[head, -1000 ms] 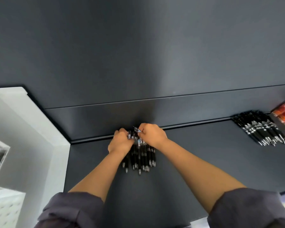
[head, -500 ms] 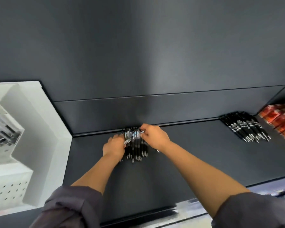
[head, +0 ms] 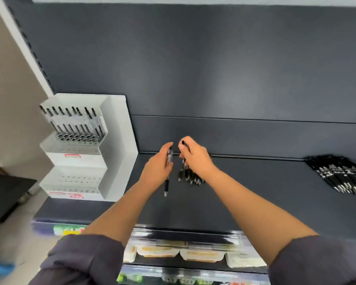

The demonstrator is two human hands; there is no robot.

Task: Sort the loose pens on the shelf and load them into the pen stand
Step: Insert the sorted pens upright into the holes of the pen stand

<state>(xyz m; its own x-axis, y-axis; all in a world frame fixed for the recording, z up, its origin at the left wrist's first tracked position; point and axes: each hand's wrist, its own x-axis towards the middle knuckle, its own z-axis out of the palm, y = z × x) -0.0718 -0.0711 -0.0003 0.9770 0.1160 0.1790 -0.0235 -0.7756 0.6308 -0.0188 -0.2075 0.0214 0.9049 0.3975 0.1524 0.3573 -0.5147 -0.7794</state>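
My left hand holds one black pen lengthwise, its tip pointing toward me and down. Just to its right, my right hand pinches the top of another black pen above a small pile of black pens lying on the dark shelf. Part of that pile is hidden under my right hand. The white stepped pen stand stands at the shelf's left end, with a row of several pens upright in its top tier; the lower tiers show only holes.
A second, larger heap of black pens lies at the shelf's far right. The dark back panel rises behind the shelf. Below the shelf's front edge sit packaged trays on a lower shelf. A beige wall is at left.
The view has tilted and pulled back, bringing the pen stand into sight. Both hands have lifted from the pile; my left hand now holds a single pen clear of it.
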